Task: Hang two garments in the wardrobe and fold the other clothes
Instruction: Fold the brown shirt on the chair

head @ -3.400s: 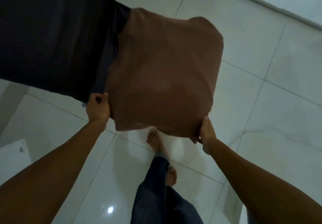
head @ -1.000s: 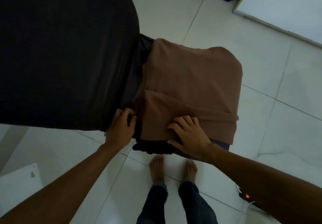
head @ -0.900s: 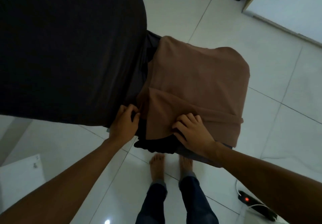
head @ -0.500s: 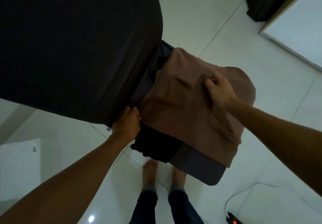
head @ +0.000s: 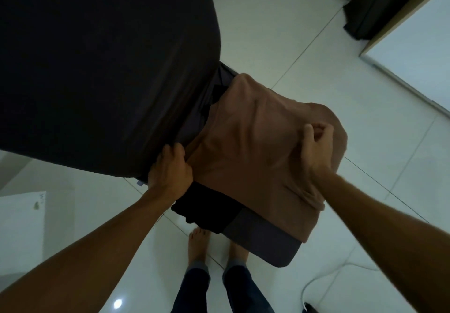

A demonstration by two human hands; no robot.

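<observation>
A folded brown garment [head: 253,152] lies on top of a small stack, over a black garment [head: 207,210] and a dark grey one [head: 265,237]. My left hand [head: 170,169] grips the brown garment's near-left edge, fingers curled into the cloth. My right hand [head: 315,147] pinches a fold of the brown cloth at its far right side. What holds the stack up is hidden beneath it.
A large dark cloth-covered mass [head: 97,69] fills the upper left, right beside the stack. White tiled floor [head: 292,32] lies all round. My bare feet [head: 214,244] stand below the stack. A white cable [head: 323,278] runs at lower right, a dark object [head: 370,8] at the upper right.
My right hand left the brown garment's near edge and moved across to its far right side, where it now pinches the cloth. My left hand stayed at the near-left edge.
</observation>
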